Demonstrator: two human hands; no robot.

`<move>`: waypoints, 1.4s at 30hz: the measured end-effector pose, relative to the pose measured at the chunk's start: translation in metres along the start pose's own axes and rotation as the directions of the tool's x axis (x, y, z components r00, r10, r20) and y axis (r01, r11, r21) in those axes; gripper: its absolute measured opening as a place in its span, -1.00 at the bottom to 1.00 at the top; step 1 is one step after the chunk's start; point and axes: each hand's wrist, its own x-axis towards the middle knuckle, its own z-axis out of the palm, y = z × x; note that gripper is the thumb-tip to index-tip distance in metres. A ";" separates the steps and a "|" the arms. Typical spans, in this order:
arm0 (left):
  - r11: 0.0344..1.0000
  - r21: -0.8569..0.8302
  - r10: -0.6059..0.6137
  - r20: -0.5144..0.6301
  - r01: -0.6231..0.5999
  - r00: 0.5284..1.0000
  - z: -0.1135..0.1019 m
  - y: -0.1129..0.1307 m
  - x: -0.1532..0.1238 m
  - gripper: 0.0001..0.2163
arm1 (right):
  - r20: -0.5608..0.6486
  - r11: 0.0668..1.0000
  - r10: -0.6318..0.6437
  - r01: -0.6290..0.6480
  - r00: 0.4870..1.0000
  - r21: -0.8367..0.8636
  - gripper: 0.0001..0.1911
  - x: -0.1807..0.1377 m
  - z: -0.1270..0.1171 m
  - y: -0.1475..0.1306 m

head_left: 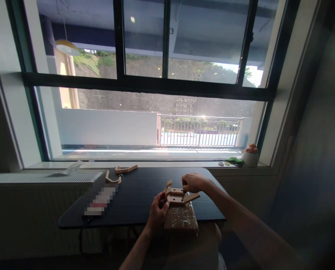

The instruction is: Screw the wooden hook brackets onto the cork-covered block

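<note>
A pale wooden bracket assembly [174,200], with curved ends and dark holes along its bars, lies on a brown block in shiny clear wrap [181,219] at the table's near edge. My left hand [157,210] grips the left end of this assembly, thumb and fingers closed around it. Over its right side my right hand [194,182] is closed, fingers pinched on a thin dark tool [183,195] pointing down at the wood; its tip is too small to make out. Two more curved wooden pieces, one nearer [113,179] and one farther [126,169], rest at the table's back left.
The dark table [139,198] stands against a windowsill. On its left lies a blurred-out pale object [101,201], a dark cord hanging below. A radiator [43,178] is at the left. A white jar with a reddish top [250,156] and green leaves [235,161] sit on the sill.
</note>
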 end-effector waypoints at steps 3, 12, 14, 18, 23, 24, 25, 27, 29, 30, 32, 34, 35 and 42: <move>1.000 -0.004 0.012 -0.002 -0.012 1.000 -0.001 -0.004 0.001 -0.64 | 0.005 0.999 -0.043 0.043 0.999 0.000 -0.75 -0.001 -0.001 0.006; 0.998 0.059 0.012 -0.015 -0.012 1.000 0.001 0.003 0.000 -0.65 | -0.053 1.000 0.007 -0.007 0.999 -0.003 -0.71 0.003 0.011 0.005; 0.998 0.063 0.007 -0.025 -0.005 1.000 0.002 0.005 -0.001 -0.66 | -0.051 0.999 0.043 -0.042 0.998 0.002 -0.69 0.005 0.013 0.002; 0.998 0.066 -0.001 -0.013 0.002 1.000 0.001 0.005 -0.001 -0.65 | -0.048 0.997 0.072 -0.072 0.996 0.006 -0.67 0.005 0.012 -0.001; 1.000 -0.001 0.001 0.006 -0.001 1.000 0.000 -0.001 0.001 -0.63 | -0.007 0.998 0.060 -0.060 0.998 0.012 -0.71 -0.002 0.004 0.004; 1.000 -0.010 -0.005 0.004 0.005 1.000 0.000 -0.002 0.001 -0.63 | 0.004 0.999 0.043 -0.043 0.999 0.020 -0.72 -0.004 0.003 0.005; 1.000 -0.015 -0.010 0.001 0.010 1.000 0.000 -0.002 0.001 -0.63 | 0.011 0.999 0.019 -0.020 1.000 0.030 -0.73 -0.006 0.001 0.005; 1.000 -0.012 -0.011 0.001 0.011 1.000 0.000 -0.002 0.000 -0.62 | 0.007 0.998 -0.033 0.032 0.999 0.044 -0.76 -0.008 -0.002 0.004; 1.000 0.005 -0.002 0.011 0.002 1.000 0.000 -0.001 0.000 -0.63 | -0.008 0.997 -0.068 0.068 0.998 0.039 -0.77 -0.009 -0.003 0.002; 1.000 0.018 0.002 0.016 -0.002 1.000 0.000 -0.001 0.000 -0.63 | -0.014 0.997 -0.076 0.076 0.997 0.030 -0.78 -0.009 -0.003 0.001; 0.999 0.038 0.000 0.013 -0.001 1.000 -0.001 0.000 0.000 -0.63 | -0.024 0.996 -0.086 0.087 0.996 0.013 -0.78 -0.007 -0.001 -0.001; 0.999 0.036 -0.006 -0.001 0.006 1.000 -0.001 0.000 0.000 -0.63 | -0.036 0.997 -0.076 0.076 0.996 0.003 -0.78 -0.003 0.003 -0.001; 0.999 0.035 -0.007 -0.008 0.007 1.000 -0.001 0.001 0.000 -0.63 | -0.038 0.998 -0.057 0.057 0.998 0.003 -0.77 0.000 0.005 0.000; 0.999 0.046 -0.006 -0.013 0.006 1.000 0.001 0.009 -0.002 -0.66 | 0.022 0.998 0.060 -0.060 0.998 0.000 -0.68 0.007 0.011 0.005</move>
